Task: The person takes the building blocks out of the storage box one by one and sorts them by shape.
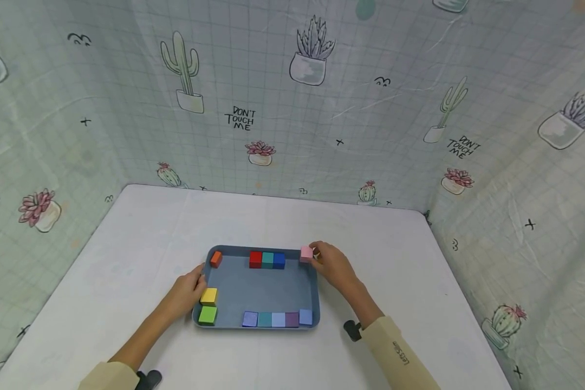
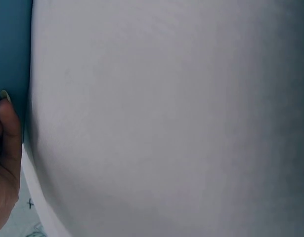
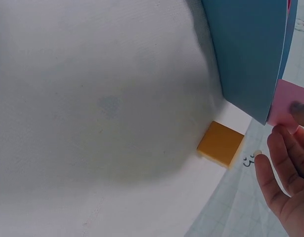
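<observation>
From the head camera, the right hand (image 1: 332, 264) pinched a small pink block (image 1: 306, 253) at the far right corner of a blue-grey tray (image 1: 268, 287), its fingertips curled against the block's right face. The block was a pale pink cube with clean square edges, and it sat at the tray's rim. The left hand (image 1: 189, 290) rested against the tray's left edge, just beside a yellow block (image 1: 208, 296) and a green block (image 1: 207, 315); whether its fingers gripped the rim could not be told here. An orange block (image 1: 216, 258) sat tilted in the far left corner, a red, teal and blue row (image 1: 267, 259) lined the far wall, and a row of pale blue and purple blocks (image 1: 278, 318) lined the near wall. The tray's middle lay bare, and the white table (image 1: 127, 254) spread wide on every side of it.

In the left wrist view, one straight finger (image 2: 8, 128) lay against the tray's dark edge (image 2: 11, 49), with blurred white surface beyond.

In the right wrist view, the fingers (image 3: 285, 168) were loosely bent beside the pink block (image 3: 287, 104), one fingertip touching it at the tray's edge (image 3: 250, 54). An orange-yellow block (image 3: 221, 144) lay near, apart from the hand.
</observation>
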A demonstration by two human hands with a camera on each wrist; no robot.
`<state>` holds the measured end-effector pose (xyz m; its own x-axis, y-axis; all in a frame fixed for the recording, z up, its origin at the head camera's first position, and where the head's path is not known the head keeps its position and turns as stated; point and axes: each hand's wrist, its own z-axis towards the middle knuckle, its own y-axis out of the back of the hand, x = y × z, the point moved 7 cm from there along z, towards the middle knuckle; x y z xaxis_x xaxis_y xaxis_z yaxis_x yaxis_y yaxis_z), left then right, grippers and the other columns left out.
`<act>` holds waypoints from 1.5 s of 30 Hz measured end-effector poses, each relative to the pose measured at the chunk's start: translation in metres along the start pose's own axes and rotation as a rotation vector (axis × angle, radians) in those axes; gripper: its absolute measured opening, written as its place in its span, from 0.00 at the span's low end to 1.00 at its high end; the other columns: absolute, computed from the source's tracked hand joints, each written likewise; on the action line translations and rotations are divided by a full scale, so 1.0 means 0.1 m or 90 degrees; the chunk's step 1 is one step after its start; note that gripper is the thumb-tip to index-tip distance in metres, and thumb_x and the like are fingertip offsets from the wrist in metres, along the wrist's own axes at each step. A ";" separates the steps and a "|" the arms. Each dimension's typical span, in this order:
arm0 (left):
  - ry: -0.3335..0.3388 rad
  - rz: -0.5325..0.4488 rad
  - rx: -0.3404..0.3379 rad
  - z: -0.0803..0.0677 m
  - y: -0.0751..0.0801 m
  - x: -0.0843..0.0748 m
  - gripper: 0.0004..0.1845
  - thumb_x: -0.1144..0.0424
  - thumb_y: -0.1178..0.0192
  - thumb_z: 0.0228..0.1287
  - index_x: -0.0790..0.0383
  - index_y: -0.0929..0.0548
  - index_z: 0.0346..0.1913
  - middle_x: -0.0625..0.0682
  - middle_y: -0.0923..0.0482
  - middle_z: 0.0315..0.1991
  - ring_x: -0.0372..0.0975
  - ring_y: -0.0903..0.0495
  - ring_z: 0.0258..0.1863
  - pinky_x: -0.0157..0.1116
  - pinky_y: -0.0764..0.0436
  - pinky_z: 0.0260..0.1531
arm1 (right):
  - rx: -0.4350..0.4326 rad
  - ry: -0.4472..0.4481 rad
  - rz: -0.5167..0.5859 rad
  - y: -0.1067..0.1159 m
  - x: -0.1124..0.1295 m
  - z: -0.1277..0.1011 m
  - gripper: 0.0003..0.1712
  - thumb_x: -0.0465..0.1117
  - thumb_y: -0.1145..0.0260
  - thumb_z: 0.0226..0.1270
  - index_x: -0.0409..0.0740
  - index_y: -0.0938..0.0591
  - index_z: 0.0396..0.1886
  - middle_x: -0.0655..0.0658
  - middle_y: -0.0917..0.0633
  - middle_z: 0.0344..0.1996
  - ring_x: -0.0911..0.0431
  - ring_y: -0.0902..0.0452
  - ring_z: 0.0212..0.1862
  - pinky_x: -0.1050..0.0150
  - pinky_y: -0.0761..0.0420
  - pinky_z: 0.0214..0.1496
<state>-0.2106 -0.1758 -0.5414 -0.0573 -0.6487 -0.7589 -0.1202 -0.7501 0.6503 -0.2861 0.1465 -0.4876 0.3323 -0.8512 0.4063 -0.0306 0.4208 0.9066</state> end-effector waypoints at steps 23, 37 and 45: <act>0.002 0.001 0.002 0.01 -0.02 0.03 0.26 0.71 0.56 0.67 0.83 0.41 0.64 0.49 0.39 0.19 0.38 0.35 0.19 0.31 0.35 0.17 | -0.010 -0.014 0.020 0.11 -0.18 -0.01 0.20 0.41 0.31 0.59 0.42 0.22 0.51 0.47 0.18 0.38 0.56 0.24 0.39 0.63 0.23 0.41; 0.002 -0.001 -0.003 0.02 -0.02 0.03 0.25 0.71 0.55 0.67 0.83 0.40 0.64 0.49 0.39 0.20 0.39 0.35 0.20 0.32 0.34 0.19 | -0.013 -0.022 0.004 0.18 -0.34 -0.02 0.20 0.41 0.31 0.60 0.41 0.22 0.51 0.46 0.17 0.38 0.54 0.22 0.40 0.60 0.23 0.42; -0.005 0.012 -0.001 0.00 -0.02 0.02 0.26 0.70 0.56 0.68 0.83 0.42 0.64 0.49 0.39 0.20 0.38 0.36 0.20 0.32 0.35 0.18 | -0.035 0.001 -0.011 0.26 -0.40 -0.03 0.20 0.40 0.31 0.59 0.40 0.22 0.50 0.46 0.18 0.37 0.54 0.22 0.39 0.59 0.23 0.43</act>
<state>-0.2109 -0.1757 -0.5441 -0.0679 -0.6613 -0.7470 -0.1168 -0.7383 0.6642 -0.2971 0.1926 -0.4808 0.3345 -0.8576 0.3906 0.0271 0.4230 0.9057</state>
